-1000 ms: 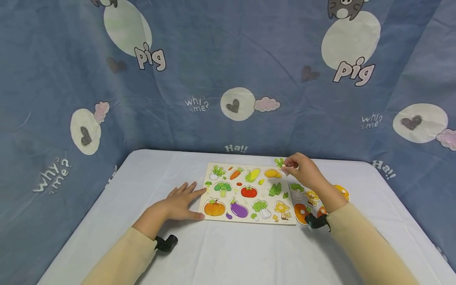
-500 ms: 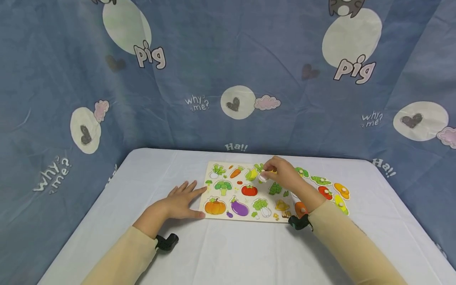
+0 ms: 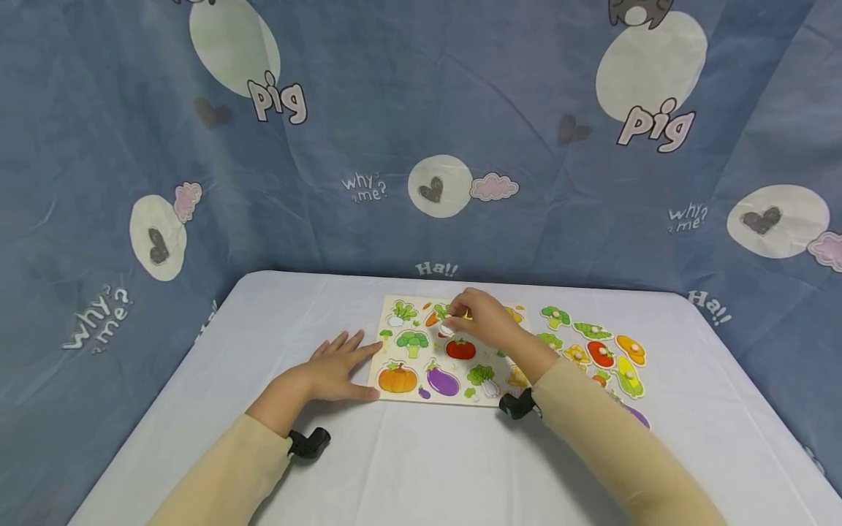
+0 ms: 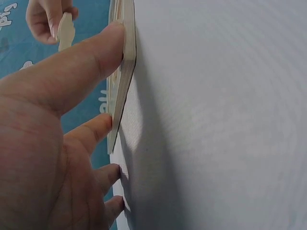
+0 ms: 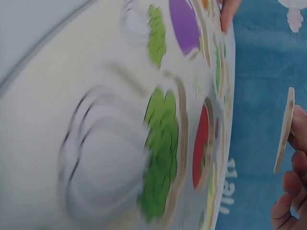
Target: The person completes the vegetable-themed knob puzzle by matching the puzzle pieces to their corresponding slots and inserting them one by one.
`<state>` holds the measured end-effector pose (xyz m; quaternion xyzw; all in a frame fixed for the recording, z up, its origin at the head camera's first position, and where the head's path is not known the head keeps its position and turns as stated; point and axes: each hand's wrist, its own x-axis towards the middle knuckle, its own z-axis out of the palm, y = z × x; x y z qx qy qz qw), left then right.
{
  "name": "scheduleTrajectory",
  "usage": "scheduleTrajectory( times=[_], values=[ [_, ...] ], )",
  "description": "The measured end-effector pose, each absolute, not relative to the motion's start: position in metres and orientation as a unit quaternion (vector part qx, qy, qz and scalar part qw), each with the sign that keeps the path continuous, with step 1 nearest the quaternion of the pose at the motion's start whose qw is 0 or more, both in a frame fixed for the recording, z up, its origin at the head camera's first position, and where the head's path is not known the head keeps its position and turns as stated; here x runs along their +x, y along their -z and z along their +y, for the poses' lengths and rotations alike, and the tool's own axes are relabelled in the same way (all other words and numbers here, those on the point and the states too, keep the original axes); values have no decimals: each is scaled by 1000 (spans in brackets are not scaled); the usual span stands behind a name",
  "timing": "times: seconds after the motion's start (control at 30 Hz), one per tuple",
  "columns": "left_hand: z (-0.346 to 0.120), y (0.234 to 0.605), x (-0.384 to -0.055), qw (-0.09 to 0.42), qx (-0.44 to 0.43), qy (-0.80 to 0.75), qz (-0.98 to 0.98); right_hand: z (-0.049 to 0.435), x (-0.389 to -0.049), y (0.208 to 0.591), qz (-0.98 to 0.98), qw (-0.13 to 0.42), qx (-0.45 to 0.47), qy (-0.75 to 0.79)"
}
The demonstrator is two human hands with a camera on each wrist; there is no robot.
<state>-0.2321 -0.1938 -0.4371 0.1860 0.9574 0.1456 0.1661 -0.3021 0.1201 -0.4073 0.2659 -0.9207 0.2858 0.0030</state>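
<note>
My right hand (image 3: pixel 483 319) pinches a white turnip puzzle piece (image 3: pixel 446 329) with green leaves above the upper middle of the wooden vegetable puzzle board (image 3: pixel 490 356). In the right wrist view the piece (image 5: pixel 284 132) is seen edge-on, held apart from the board (image 5: pixel 43 86). My left hand (image 3: pixel 338 370) has its fingers spread at the board's left side. In the left wrist view, the thumb and index finger of the left hand (image 4: pixel 48 124) touch the board's edge (image 4: pixel 125 81). Printed turnip, broccoli, tomato, pumpkin and eggplant pictures show on the board; the right hand covers part of the top row.
Right of the board lie several loose knobbed pieces, among them a broccoli (image 3: pixel 555 317), a pea pod (image 3: pixel 593 332), a tomato (image 3: pixel 601 355), a corn cob (image 3: pixel 629 378) and a partly hidden eggplant (image 3: pixel 638 416). A blue patterned cloth (image 3: pixel 368 241) hangs behind the white table (image 3: pixel 421 467).
My right hand has carried the turnip piece leftward, from the board's upper right corner to above its upper middle. More loose pieces now show at the right. The left hand stays put.
</note>
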Motion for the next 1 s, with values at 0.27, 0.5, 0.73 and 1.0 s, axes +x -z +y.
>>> scheduleTrajectory(
  times=[0.27,0.5,0.73,1.0],
  values=[
    [-192,436,-232,169,185,-143,958,91,-311,416,-917,-5,249,-312],
    [-193,436,-232,167,183,-139,959,70,-323,424,-916,-17,224,-331],
    [-192,433,-231,167,185,-140,958,52,-333,430,-920,-29,195,-338],
    [-191,432,-229,169,182,-143,958,33,-337,434,-932,-47,158,-323]
  ],
)
